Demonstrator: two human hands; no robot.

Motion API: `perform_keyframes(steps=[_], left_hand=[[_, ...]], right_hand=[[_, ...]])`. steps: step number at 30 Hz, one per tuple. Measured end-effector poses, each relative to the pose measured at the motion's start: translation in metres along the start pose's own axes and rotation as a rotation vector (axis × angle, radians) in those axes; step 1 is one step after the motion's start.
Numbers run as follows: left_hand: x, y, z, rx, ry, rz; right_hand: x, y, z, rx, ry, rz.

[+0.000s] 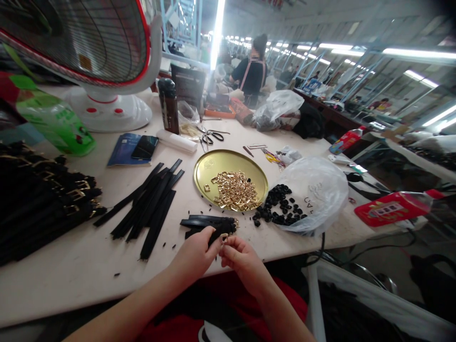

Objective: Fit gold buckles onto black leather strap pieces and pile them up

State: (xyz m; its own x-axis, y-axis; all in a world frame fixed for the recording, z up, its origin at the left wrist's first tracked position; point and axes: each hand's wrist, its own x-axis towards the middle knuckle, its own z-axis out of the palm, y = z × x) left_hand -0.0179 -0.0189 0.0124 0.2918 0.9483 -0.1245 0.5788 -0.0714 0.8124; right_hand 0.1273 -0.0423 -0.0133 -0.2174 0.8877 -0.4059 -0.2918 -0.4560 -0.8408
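Observation:
My left hand (198, 251) is closed on a black strap at the table's front edge. A small gold buckle (223, 237) shows at the fingertips, where my right hand (239, 256) pinches it from the other side. Just beyond my hands lie more black straps (200, 221) with gold buckles at their right ends. A round gold tray (201, 168) holds a heap of loose gold buckles (237, 191). Black plastic pieces (281, 202) spill from a clear plastic bag (313, 194) to the right. Flat black straps (149, 204) lie in a loose bundle on the left.
A pile of buckled straps (39, 199) covers the left side. Behind it stand a green bottle (53, 121), a fan (107, 111) and a dark bottle (168, 107). Scissors (213, 136) lie behind the tray. A red bottle (392, 208) is right. A person (251, 76) stands farther back.

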Motion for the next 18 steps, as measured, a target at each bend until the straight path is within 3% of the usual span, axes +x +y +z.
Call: perform_keyframes(steps=[6,8,13,18], left_hand=[[0.004,-0.005,0.003,0.004,-0.046,-0.026],[0.003,-0.006,0.006,0.043,-0.029,-0.038],[-0.001,-0.009,0.01,0.069,-0.079,-0.06],[-0.004,-0.008,0.01,-0.014,-0.127,-0.02]], right_hand=[[-0.008,0.006,-0.003,0.002,0.02,-0.107],[-0.008,0.011,-0.005,-0.092,0.02,-0.189],[-0.006,0.02,-0.013,-0.572,0.116,-0.367],[-0.007,0.023,-0.015,-0.555,0.112,-0.383]])
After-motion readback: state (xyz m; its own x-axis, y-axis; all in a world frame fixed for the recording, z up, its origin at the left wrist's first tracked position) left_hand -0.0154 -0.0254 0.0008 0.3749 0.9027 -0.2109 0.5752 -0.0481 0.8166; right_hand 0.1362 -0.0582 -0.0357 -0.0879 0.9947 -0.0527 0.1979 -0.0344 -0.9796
